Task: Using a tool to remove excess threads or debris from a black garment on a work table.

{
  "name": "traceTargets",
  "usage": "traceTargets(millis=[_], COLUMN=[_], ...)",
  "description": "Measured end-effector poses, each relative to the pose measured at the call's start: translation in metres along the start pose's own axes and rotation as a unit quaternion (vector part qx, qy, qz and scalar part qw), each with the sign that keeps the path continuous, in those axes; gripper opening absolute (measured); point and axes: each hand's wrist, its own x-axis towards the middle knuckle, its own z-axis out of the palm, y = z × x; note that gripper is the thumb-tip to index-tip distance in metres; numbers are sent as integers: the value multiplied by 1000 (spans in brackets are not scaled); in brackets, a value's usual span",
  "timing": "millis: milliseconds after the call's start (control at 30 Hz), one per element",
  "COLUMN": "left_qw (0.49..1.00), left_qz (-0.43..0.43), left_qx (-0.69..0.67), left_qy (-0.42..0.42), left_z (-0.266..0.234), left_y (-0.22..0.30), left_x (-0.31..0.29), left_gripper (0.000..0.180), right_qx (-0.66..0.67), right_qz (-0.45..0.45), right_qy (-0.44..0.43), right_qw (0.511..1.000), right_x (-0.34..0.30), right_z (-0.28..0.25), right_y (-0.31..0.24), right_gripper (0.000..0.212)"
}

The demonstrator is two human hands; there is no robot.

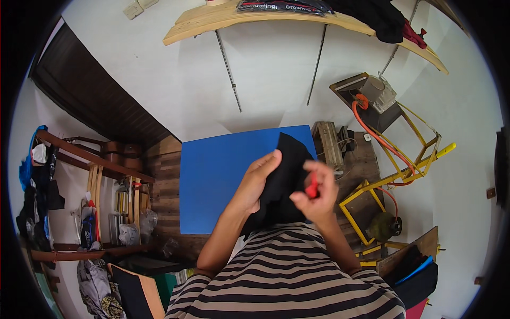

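A piece of black cloth (287, 175) is held up in front of my body, its upper corner standing above the blue tabletop (212, 175). My left hand (254, 183) grips the cloth along its left side, thumb laid over the front. Just right of the cloth, my right hand (322, 201) is curled around a small red object (312, 187). Motion smears those fingers, so the kind of red object cannot be made out. The lower part of the cloth hangs against my striped shirt.
A wooden shelf (212, 22) with dark garments spans the far wall. To the right stand a yellow metal frame (366, 186), an orange hose (378, 139) and a gas cylinder (383, 227). A brown rack (95, 159) of assorted goods is at the left.
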Motion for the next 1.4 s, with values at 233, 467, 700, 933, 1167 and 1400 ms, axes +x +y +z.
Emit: traceTargets(millis=[233,467,700,933,1167,1400], left_qw=[976,962,959,918,936,866], left_qz=[-15,83,186,241,274,385], left_qx=[188,195,212,314,216,315], left_qy=[-108,-171,-31,0,38,58], left_z=[-22,-48,-66,-76,-77,-81], left_y=[-9,-25,-70,-90,-94,-74], left_x=[-7,1,4,-5,-13,-28], left_gripper=[30,22,31,23,19,18], right_qx=[102,122,55,77,93,83], right_qz=[305,291,255,260,266,272], right_qy=[-157,-134,-49,-21,-4,27], right_qw=[934,939,964,962,959,958], right_x=[35,42,52,55,55,54], right_z=[-30,-30,-29,-24,-25,-27], right_y=[-1,-12,-26,-32,-35,-31], right_gripper=[24,23,29,28,26,26])
